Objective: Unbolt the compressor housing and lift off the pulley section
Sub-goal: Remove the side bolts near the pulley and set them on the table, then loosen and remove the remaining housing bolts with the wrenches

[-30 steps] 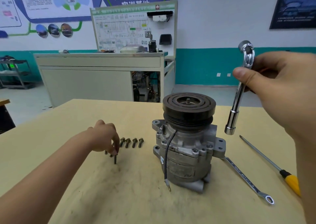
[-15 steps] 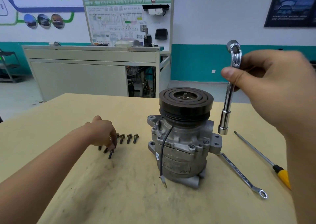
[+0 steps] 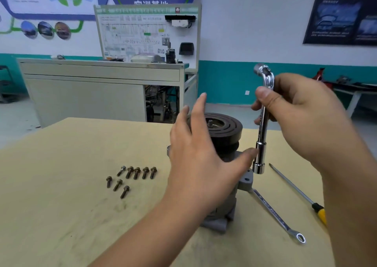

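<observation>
The grey compressor [image 3: 245, 182] stands upright on the tan table [image 3: 61, 185], its black pulley [image 3: 226, 129] on top. My left hand [image 3: 197, 156] hovers in front of the pulley with fingers spread, hiding most of the housing; its thumb reaches toward the socket end of the wrench. My right hand [image 3: 302, 113] grips a chrome L-shaped socket wrench [image 3: 262, 123], held upright just right of the pulley, socket end down. Several loose bolts [image 3: 132, 177] lie on the table left of the compressor.
A combination spanner [image 3: 275, 213] lies on the table right of the compressor's base. Further right lies a screwdriver [image 3: 295, 191] with a yellow handle. A grey cabinet [image 3: 91, 91] and a display board [image 3: 146, 34] stand behind the table.
My left hand left the bolts on the table and rose to the right, in front of the pulley. The wrench in my right hand shifted closer to the compressor.
</observation>
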Motion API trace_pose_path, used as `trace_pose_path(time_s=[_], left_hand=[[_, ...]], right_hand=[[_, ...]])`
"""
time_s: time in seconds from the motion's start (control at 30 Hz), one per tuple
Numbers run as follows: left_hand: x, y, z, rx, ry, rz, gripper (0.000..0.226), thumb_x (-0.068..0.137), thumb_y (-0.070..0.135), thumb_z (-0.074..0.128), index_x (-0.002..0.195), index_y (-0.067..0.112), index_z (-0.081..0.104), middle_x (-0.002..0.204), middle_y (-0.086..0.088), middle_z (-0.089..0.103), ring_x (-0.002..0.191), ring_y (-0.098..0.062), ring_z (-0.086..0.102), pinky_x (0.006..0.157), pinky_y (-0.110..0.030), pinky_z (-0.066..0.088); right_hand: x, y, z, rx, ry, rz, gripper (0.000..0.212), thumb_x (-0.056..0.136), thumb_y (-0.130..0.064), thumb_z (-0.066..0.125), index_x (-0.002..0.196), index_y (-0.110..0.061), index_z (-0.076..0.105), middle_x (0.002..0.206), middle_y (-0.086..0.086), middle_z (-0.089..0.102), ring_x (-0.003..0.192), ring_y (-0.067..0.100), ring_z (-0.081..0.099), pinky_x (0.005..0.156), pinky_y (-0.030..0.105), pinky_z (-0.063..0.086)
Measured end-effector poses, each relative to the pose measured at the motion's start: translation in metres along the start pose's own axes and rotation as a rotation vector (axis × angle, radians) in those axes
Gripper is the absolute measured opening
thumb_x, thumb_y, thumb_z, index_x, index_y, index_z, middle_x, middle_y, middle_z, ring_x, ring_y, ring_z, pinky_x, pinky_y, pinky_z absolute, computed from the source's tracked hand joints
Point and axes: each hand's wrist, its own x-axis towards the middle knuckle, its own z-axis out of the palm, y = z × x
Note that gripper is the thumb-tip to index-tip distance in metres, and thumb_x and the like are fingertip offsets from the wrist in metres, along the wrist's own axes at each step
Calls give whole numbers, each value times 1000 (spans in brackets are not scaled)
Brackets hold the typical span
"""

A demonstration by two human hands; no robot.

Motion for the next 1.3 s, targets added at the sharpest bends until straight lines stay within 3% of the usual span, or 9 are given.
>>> trace_pose_path(time_s=[0.13, 0.27, 0.5, 0.77, 0.83, 0.93, 1.03, 1.17, 1.3], left_hand=[[4, -6, 25, -4, 58, -89, 107, 64, 49, 81, 140, 49, 5, 153, 12, -4, 145, -17, 3, 117, -34, 19], [1, -22, 31, -77, 165, -87, 115, 60, 37, 87, 135, 55, 2, 153, 3, 14, 135, -9, 25, 99, -24, 28], [2, -30, 32, -124, 156, -130, 128, 53, 44, 87, 135, 57, -10, 143, 4, 40, 123, -13, 46, 88, -24, 32], [-1, -36, 35, -45, 197, -134, 119, 53, 55, 82, 139, 51, -1, 140, 7, 44, 118, -20, 55, 78, -28, 38], [-1, -37, 34, -52, 182, -142, 118, 52, 58, 80, 141, 48, 2, 143, 9, 42, 121, -19, 53, 80, -28, 38], [-1, -38, 28, -70, 136, -124, 118, 56, 51, 83, 141, 46, 3, 146, 9, 39, 126, -16, 48, 84, -26, 38], [-6, -41, 18, -76, 93, -109, 118, 63, 38, 87, 144, 42, 1, 150, 3, 35, 134, -18, 41, 104, -35, 38], [-33, -37, 15, 21, 152, -234, 116, 66, 52, 79, 149, 31, 2, 154, -4, 29, 141, -24, 28, 112, -44, 22], [-54, -29, 19, -3, 58, -317, 125, 60, 58, 78, 150, 31, -4, 157, 3, 23, 144, -18, 23, 115, -45, 16]], right_hand=[[5, 11, -5, 54, -4, 28, 18, 91, -38, 43, 83, -26, 55, 73, -11, 64, 65, -2, 64, 65, 34, 49], [13, 31, -1, 145, -80, 166, 20, 99, -26, 42, 86, -18, 53, 66, -2, 65, 54, 10, 65, 75, 47, 53], [18, 54, 23, -62, -202, 239, 24, 100, -31, 37, 97, -14, 54, 87, -10, 62, 42, 4, 58, 52, 25, 31], [4, 52, 32, -36, -400, 319, 31, 101, -32, 36, 83, -13, 53, 83, 2, 70, 46, 14, 62, 65, 31, 46], [-3, 55, 31, 52, -383, 356, 31, 101, -31, 37, 85, -11, 55, 84, 0, 69, 39, 11, 57, 71, 33, 45], [-17, 59, 34, 156, -301, 405, 28, 101, -29, 37, 84, -15, 54, 91, -2, 67, 38, 11, 46, 60, 32, 41], [-31, 63, 40, 263, -208, 470, 26, 101, -28, 38, 80, -18, 51, 97, 3, 67, 45, 14, 40, 56, 28, 35], [-45, 64, 47, 448, -111, 569, 24, 101, -25, 39, 83, -15, 52, 93, -6, 65, 36, 8, 36, 50, 26, 33], [-56, 58, 60, 451, 17, 577, 24, 100, -24, 42, 79, -15, 48, 94, 26, 61, 43, 12, 32, 50, 26, 29]])
